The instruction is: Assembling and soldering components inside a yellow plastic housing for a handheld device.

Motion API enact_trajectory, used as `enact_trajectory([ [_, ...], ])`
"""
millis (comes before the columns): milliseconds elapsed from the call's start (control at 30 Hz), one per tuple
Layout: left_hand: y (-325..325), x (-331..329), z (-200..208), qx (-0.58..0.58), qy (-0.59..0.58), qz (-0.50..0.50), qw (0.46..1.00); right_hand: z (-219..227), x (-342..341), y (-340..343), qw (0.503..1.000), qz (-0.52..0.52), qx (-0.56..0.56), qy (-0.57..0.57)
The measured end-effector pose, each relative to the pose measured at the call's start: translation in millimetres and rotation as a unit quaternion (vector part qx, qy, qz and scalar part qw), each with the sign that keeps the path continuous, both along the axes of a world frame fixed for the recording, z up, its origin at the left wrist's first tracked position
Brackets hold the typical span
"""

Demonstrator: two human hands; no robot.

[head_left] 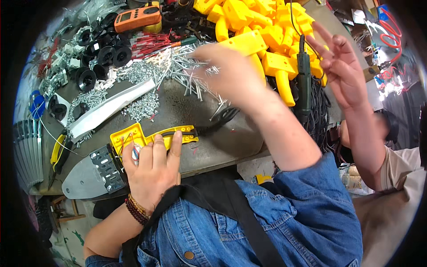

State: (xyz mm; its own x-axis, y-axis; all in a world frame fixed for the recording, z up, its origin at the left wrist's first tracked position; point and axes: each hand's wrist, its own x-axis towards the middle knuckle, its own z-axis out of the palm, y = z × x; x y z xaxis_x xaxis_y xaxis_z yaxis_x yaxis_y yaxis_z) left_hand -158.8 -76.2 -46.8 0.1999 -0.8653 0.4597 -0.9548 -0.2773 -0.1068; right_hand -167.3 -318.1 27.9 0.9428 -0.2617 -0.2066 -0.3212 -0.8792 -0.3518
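My left hand (153,162) holds down an open yellow plastic housing half (116,137) at the table's near edge, fingers laid across its handle. Thin red wires and a small white-and-blue part show inside the housing, and a black cable (218,123) leaves its right end. A grey tapered plate with a perforated metal bracket (106,169) adjoins the housing on the left. Blurred by motion, my right hand (229,73) is over the right side of a pile of long silver screws (189,73); its fingertips and anything in them cannot be made out.
Yellow housings (280,64) are heaped at the back right, beside a hanging dark-green electric screwdriver (303,82). Another person's raised hand (344,71) is at the right. Short screws (140,104), a white strip (111,109), black spools (86,79), an orange meter (138,18) and yellow-handled pliers (58,151) lie left.
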Motion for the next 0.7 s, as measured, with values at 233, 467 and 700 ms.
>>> enact_trajectory([
  [233, 10.5, 5.2, -1.1, -0.009, 0.015, -0.001, 1.0, 0.0, -74.1, -80.9, 0.931, -0.21, -0.269, -0.129],
  [467, -2.5, -2.3, 1.8, -0.031, 0.015, -0.02, 0.999, -10.8, -112.2, -67.3, 0.895, -0.245, -0.055, -0.369],
  [700, -1.8, -5.5, 2.6, -0.047, 0.009, -0.005, 0.999, -50.4, -100.0, 60.6, 0.739, -0.073, 0.544, -0.391],
])
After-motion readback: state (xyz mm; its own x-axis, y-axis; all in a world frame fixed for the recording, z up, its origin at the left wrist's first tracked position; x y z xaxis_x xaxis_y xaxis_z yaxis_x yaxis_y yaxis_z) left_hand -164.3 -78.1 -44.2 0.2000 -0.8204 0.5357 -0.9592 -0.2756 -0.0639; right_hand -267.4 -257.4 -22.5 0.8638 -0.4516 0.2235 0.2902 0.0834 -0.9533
